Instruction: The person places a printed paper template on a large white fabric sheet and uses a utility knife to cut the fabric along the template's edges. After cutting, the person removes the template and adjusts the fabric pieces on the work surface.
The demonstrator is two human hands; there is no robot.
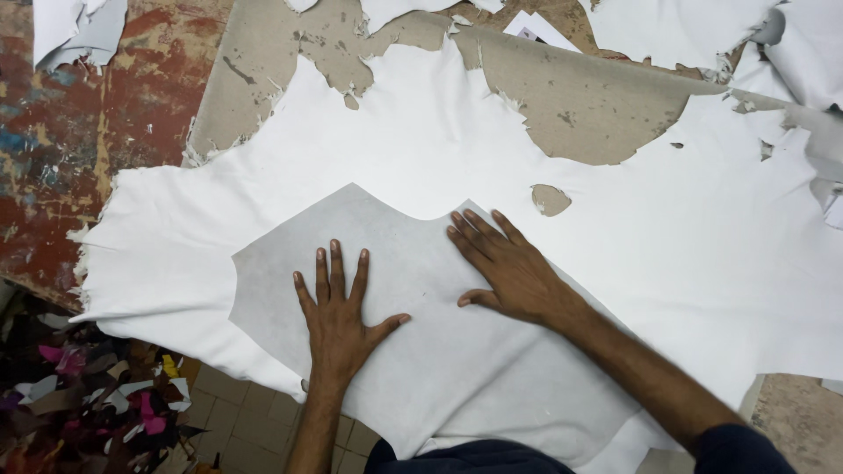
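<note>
We press both palms flat, fingers spread, gripping nothing. Our left hand (338,312) and right hand (505,268) rest on a grey pattern piece (413,351), which lies on a big white hide (421,140) with ragged edges. The hide covers a beige board (571,96) on a worn red-painted table (61,132). Small hole in the hide (550,199) just right of our right hand. Coloured scraps (79,404) piled on the floor, lower left. More white pieces (676,26) top right.
</note>
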